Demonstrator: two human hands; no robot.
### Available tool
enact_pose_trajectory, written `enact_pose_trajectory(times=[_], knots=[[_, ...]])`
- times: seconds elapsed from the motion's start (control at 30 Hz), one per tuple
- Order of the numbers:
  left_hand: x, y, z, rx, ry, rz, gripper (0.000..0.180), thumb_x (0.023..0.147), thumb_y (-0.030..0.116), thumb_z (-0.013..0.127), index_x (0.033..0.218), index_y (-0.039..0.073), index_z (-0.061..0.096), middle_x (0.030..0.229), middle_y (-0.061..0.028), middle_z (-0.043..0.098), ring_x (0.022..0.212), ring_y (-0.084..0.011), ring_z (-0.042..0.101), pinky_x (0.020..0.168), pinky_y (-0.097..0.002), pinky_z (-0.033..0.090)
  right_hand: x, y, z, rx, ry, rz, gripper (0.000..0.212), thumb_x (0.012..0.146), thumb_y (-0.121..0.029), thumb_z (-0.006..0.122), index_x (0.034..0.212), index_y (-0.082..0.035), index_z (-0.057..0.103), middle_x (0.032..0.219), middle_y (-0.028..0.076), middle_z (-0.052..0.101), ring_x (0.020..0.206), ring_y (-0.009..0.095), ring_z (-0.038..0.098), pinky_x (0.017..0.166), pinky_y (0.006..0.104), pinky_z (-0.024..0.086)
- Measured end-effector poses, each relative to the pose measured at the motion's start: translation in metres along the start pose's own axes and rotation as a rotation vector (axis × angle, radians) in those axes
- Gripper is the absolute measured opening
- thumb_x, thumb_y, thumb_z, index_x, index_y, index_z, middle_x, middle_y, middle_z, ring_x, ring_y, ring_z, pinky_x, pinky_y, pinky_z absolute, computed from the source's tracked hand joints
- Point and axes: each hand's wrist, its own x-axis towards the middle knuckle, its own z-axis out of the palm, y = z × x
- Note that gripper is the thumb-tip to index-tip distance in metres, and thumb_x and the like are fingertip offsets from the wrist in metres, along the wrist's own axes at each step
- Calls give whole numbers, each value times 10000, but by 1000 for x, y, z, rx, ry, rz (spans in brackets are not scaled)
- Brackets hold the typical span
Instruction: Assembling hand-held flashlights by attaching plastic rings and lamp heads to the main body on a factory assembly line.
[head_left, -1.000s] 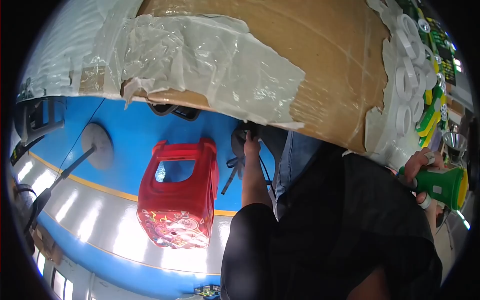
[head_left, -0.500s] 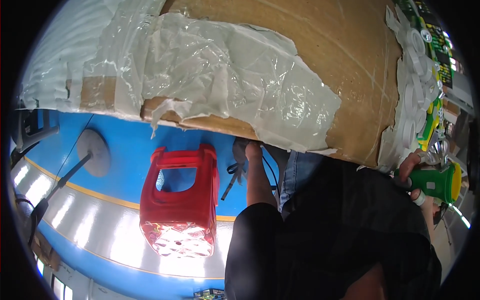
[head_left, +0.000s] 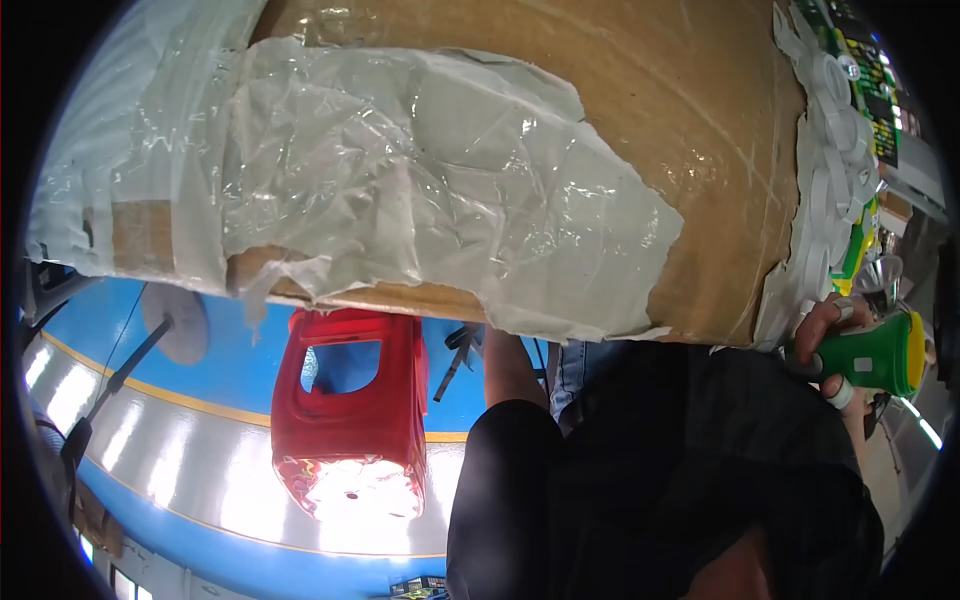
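Observation:
My right hand (head_left: pixel 828 322), at the right edge of the worktop, is closed around a green plastic cylinder (head_left: pixel 868 358) with a yellow end. White wraps show on some of its fingers. My left forearm (head_left: pixel 510 368) runs forward to the worktop's near edge, which hides the hand and whatever it touches. The cardboard-covered worktop (head_left: pixel 700 110) spans the upper view, patched with torn, wrinkled clear tape (head_left: pixel 440 180). Beside my right hand lie white plastic rings (head_left: pixel 830 140) and a clear plastic piece (head_left: pixel 880 280).
A red plastic stool (head_left: pixel 345 420) stands on the blue floor (head_left: pixel 235 345) left of my forearm. Farther left is a round grey base (head_left: pixel 180 325) with a dark pole. Black straps (head_left: pixel 455 360) hang near my left forearm. Green and yellow parts (head_left: pixel 855 245) lie along the worktop's right side.
The worktop's near edge sits lower in view and now covers my left hand, which was partly visible at the edge. My right hand still holds the green cylinder.

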Motion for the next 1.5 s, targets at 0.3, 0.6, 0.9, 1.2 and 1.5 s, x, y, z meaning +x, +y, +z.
enact_pose_trajectory(times=[0.3, 0.6, 0.9, 1.2, 1.5], knots=[[0, 282, -143, 4, -124, -438, 376, 866, 187, 718, 570, 138, 491, 568, 77, 460, 558, -62, 373, 560, -249, 268, -5, 19, -5, 126, 32, 42, 829, 597, -403, 921, 1197, -44, 477, 914, 32, 577, 745, 125, 545, 664, 259, 435], [-75, 561, -259, -510, 712, 17, 172, 859, 70, 649, 729, 97, 540, 669, 10, 610, 507, -38, 472, 469, -184, 337, 22, 34, -6, 149, -220, -284, 718, 719, -410, 842, 1217, -37, 484, 882, 25, 560, 730, 110, 520, 660, 258, 410], [-145, 590, -359, 458, 787, 383, 372, 895, 121, 674, 630, 100, 414, 633, 75, 395, 615, -31, 332, 556, -222, 257, 24, 47, -18, 78, -177, -443, 588, 819, -294, 742, 1263, 2, 494, 927, 37, 566, 790, 94, 532, 715, 242, 423], [-151, 363, -297, 1088, 641, 111, 339, 835, 295, 675, 641, 50, 543, 652, -126, 599, 632, -347, 594, 570, -424, 442, 17, 58, -33, 135, -81, -380, 516, 864, -195, 697, 1287, 18, 492, 961, 50, 579, 807, 110, 546, 735, 258, 438], [-111, 443, -232, 1234, 78, -171, 306, 857, 396, 638, 912, 95, 649, 844, -188, 685, 835, -333, 672, 703, -464, 521, 22, 61, -37, 90, -105, -413, 503, 872, -177, 683, 1292, 22, 491, 982, 47, 576, 818, 108, 548, 761, 251, 428]])
